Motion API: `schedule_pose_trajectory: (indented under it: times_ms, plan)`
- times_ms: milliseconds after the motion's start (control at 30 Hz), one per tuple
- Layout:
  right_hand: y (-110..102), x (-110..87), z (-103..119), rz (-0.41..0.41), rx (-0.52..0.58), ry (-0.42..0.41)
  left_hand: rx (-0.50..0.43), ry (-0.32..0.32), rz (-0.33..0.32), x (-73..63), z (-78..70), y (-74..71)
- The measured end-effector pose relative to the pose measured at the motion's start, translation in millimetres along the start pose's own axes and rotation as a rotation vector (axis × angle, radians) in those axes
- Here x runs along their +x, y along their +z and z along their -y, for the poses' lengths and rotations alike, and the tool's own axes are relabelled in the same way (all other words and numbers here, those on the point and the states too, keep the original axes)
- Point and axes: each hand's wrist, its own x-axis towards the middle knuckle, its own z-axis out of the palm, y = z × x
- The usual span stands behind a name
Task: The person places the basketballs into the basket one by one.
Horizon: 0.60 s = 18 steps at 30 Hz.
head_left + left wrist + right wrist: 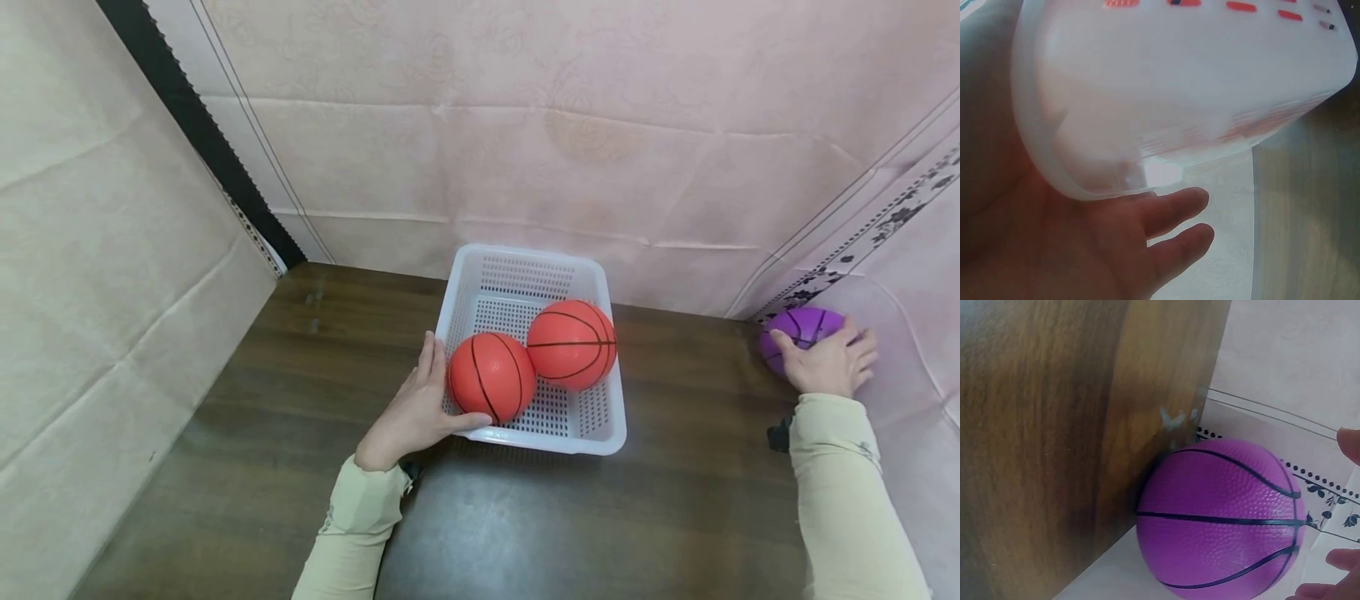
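- Purple ball [802, 325] sits at the far right of the table [697, 467], just beside the cloth [540, 150] near the corner; dark lines cross its pebbled surface.
- Right hand [831, 362] is at the ball's near right side, with thumb and fingers spread apart. The right wrist view shows a gap between them; whether any finger touches the ball, one cannot tell.
- Basket [532, 268], white with slotted walls, stands upright near the middle of the table, well left of the purple ball.
- Left hand [420, 408] rests against the basket's near left corner, thumb along the near rim, fingers straight along the left side. Two fingertips show slightly apart in the left wrist view.
- Left red ball [492, 377] lies inside the basket, beside the thumb.
- Right red ball [572, 344], also inside, lies slightly farther back, next to it.
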Motion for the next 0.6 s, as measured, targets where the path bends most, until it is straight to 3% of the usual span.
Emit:
schedule_pose_trajectory:
  times_ms: [200, 600]
  plan:
    - [2, 1.7, -9, -0.003, 0.008, 0.018, 0.001, -0.011, 0.006, 0.3, 0.7, 0.8]
    - [2, 2.9, -14, 0.074, -0.008, 0.015, 0.011, -0.007, -0.001, 0.6, 0.3, 1.2]
